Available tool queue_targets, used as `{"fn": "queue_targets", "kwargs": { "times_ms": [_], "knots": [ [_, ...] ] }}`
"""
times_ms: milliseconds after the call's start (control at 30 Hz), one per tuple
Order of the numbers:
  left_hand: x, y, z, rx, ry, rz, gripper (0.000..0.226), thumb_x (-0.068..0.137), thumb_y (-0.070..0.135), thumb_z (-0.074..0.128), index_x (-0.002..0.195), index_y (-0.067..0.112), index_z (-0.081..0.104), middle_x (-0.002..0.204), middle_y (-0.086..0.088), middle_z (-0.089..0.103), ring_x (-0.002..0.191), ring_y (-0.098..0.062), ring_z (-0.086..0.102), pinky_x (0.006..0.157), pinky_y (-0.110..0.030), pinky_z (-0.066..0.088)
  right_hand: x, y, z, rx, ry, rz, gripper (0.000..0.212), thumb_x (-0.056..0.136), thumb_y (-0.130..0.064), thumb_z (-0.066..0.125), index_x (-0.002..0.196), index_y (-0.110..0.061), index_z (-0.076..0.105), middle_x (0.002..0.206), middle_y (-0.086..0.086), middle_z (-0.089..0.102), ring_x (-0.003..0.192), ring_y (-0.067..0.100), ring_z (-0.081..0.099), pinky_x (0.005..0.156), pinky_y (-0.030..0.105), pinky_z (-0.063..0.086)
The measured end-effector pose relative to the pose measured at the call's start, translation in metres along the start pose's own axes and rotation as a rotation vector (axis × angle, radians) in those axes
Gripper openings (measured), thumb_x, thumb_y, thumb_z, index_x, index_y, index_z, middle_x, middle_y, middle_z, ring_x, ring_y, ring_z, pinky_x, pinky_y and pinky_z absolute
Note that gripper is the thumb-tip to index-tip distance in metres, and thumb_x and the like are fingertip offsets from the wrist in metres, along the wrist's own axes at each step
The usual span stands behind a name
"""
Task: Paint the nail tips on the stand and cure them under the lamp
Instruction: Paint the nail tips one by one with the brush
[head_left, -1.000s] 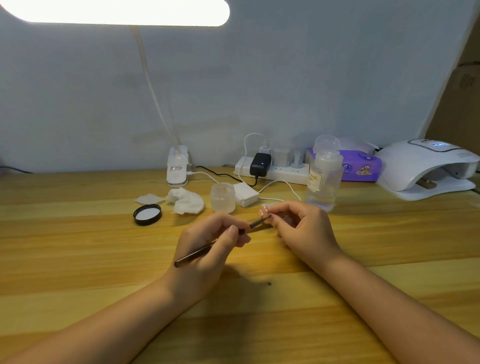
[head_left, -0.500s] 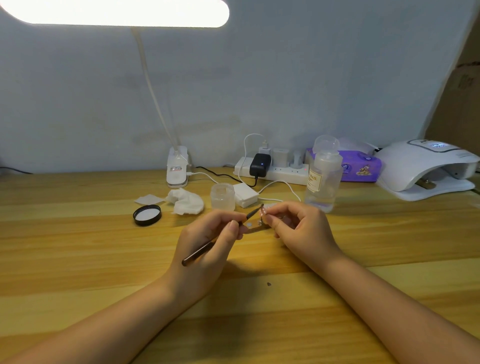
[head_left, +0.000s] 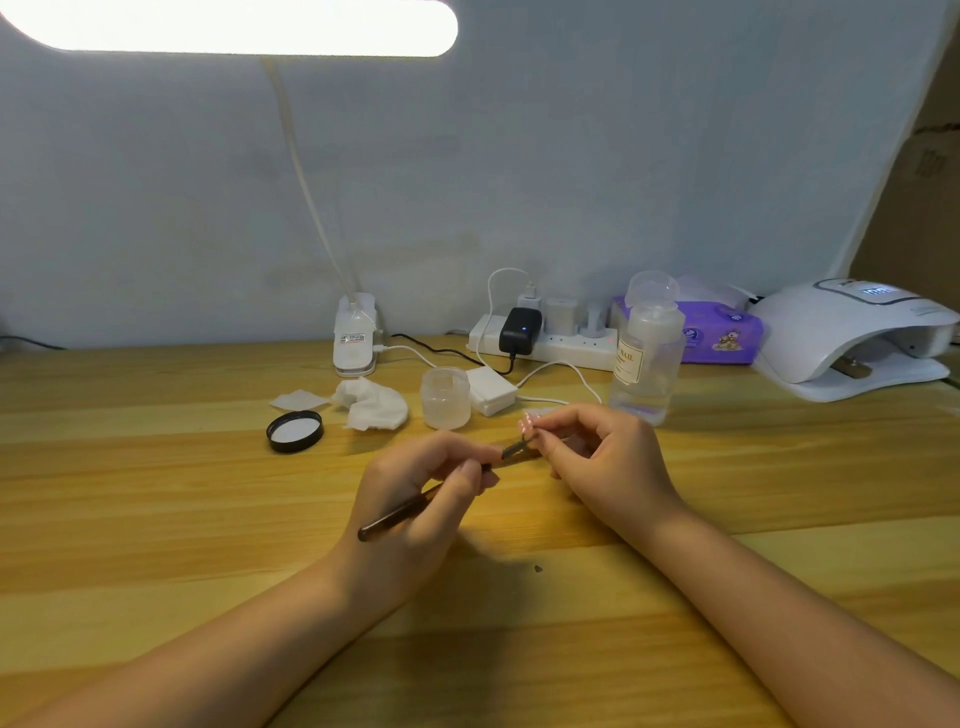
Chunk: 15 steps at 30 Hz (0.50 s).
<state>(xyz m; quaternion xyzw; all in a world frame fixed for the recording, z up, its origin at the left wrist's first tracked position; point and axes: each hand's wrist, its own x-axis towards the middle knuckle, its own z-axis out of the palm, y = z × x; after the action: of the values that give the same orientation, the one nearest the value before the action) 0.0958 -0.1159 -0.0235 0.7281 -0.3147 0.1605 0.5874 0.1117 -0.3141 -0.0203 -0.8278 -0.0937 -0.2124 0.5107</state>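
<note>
Bare wooden tabletop (head_left: 156, 519) open left and front of both hands, far strip crowded: black round lid (head_left: 294, 431), crumpled white wipes (head_left: 371, 404), frosted plastic jar (head_left: 445, 398), clear pump bottle (head_left: 645, 358), white power strip (head_left: 550, 345), white domed curing lamp (head_left: 852, 338) far right.

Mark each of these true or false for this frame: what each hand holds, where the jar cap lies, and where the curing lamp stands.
1. The left hand grips a dark brush. True.
2. The right hand rests flat on the table. False: it pinches a nail tip at the brush's end.
3. The black cap sits on the small jar. False: it lies apart, on the table.
4. The white curing lamp stands far right. True.
</note>
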Motion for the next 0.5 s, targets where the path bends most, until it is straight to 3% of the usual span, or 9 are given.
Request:
{"fn": "queue_targets", "kwargs": {
  "times_ms": [233,400,500],
  "knots": [
    [0.0018,0.0015,0.0013,0.061,0.064,-0.021,0.027,0.089,0.036,0.053,0.107,0.022,0.068,0.093,0.009,0.073,0.093,-0.016,0.070,0.080,-0.045,0.057,0.0003,0.0012,0.0003,-0.016,0.000,-0.011,0.011,0.083,-0.016,0.072,0.089,-0.024,0.074,0.070,-0.003,0.069,0.064,0.019,0.061,0.056,0.028,0.049],
    [0.0017,0.0034,-0.0002,0.123,0.008,0.044,0.027,0.088,0.030,0.053,0.103,0.017,0.070,0.089,0.008,0.073,0.087,-0.015,0.069,0.074,-0.039,0.056,0.0003,0.0007,0.0003,-0.023,0.012,-0.011,0.018,0.082,-0.016,0.073,0.084,-0.033,0.070,0.064,-0.015,0.067,0.061,0.015,0.063,0.056,0.027,0.051],
    [0.0008,0.0051,-0.0017,0.120,0.036,0.053,0.024,0.088,0.030,0.051,0.100,0.021,0.069,0.087,0.009,0.071,0.084,-0.015,0.068,0.072,-0.038,0.055,0.0000,-0.0001,0.0000,-0.025,0.003,-0.024,0.016,0.083,-0.017,0.072,0.086,-0.033,0.071,0.070,-0.011,0.069,0.061,0.017,0.062,0.056,0.030,0.052]
  ]
}}
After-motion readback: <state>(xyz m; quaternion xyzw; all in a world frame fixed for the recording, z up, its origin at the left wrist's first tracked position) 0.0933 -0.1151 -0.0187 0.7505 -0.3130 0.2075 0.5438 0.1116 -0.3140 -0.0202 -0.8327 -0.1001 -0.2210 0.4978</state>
